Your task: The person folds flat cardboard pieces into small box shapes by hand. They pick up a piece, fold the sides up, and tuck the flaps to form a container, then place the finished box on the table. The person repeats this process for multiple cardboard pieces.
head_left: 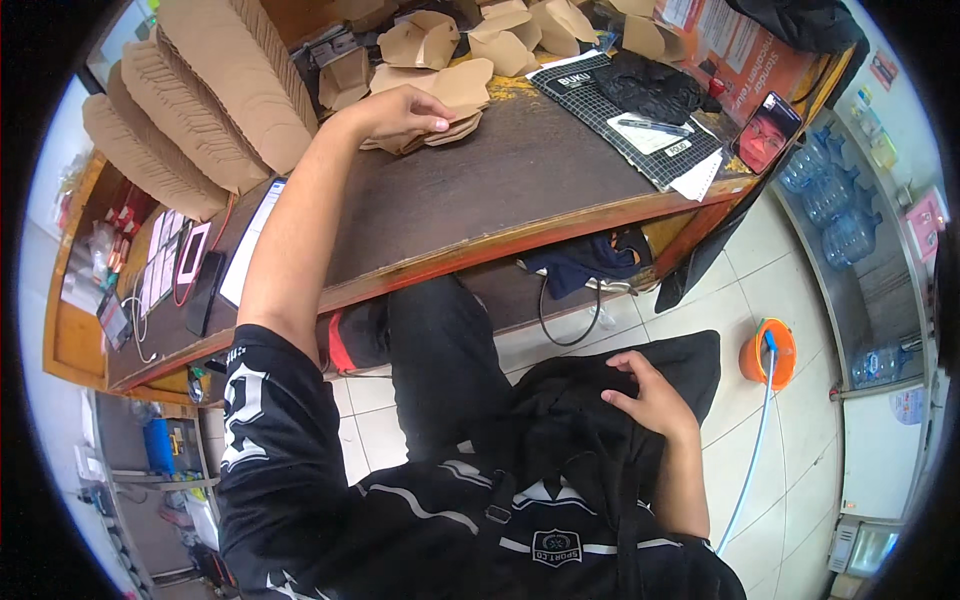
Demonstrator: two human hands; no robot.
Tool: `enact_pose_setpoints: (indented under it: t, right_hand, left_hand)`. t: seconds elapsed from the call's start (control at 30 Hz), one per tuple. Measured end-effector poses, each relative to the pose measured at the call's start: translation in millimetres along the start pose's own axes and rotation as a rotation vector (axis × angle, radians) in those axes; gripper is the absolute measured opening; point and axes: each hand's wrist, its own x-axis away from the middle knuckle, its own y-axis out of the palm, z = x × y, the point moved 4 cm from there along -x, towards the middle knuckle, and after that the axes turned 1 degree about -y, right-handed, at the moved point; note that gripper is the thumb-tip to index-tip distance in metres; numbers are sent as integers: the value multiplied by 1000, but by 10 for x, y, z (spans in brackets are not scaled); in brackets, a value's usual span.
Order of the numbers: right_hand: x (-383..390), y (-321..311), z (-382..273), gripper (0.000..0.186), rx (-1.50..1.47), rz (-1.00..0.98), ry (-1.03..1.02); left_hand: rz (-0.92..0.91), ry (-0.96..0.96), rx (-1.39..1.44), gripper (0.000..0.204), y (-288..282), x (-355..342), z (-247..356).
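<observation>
My left hand [405, 118] reaches onto the dark wooden desk, its fingers closed on a small pile of flattened brown cardboard box pieces [470, 92]. My right hand [632, 392] is low over my lap, above black fabric [680, 365], its fingers apart and loosely curved with nothing visible in them. Several open folded cardboard boxes [500, 45] stand behind the pile. Tall stacks of brown card blanks [215, 85] stand at the desk's left.
A cutting mat [570, 100] with papers, pen and black cloth lies right of my left hand, beside a phone [765, 130]. More phones [205, 290] lie at the left. The desk's front edge [560, 218] crosses mid-view. An orange bucket [755, 360] and water jugs [840, 215] are at right.
</observation>
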Motion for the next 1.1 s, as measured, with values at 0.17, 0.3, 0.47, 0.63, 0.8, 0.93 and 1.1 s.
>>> enact_pose_setpoints:
  t: [0.17, 0.3, 0.47, 0.63, 0.8, 0.93, 1.1]
  right_hand:
    - [-97, 63, -56, 51, 53, -11, -38]
    - [-181, 157, -193, 49, 19, -49, -121]
    - [-206, -48, -483, 46, 44, 151, -305]
    - [-121, -614, -1073, 57, -61, 866, -667]
    - [-77, -744, -1505, 50, 17, 941, -639]
    - [-157, -573, -1200, 19, -410, 746, -439]
    - [-127, -360, -1069, 13, -386, 849, -522]
  left_hand:
    - [309, 9, -94, 33, -105, 216, 210]
    - [845, 113, -351, 21, -281, 666, 515]
    - [1167, 513, -14, 18, -171, 1112, 1333]
    - [758, 462, 704, 21, 811, 1628, 2186]
    - [264, 275, 1511, 42, 1878, 1490, 2439]
    - [62, 182, 1723, 48, 2341, 1442, 2358]
    - [60, 78, 1730, 39, 2494, 1473, 2332]
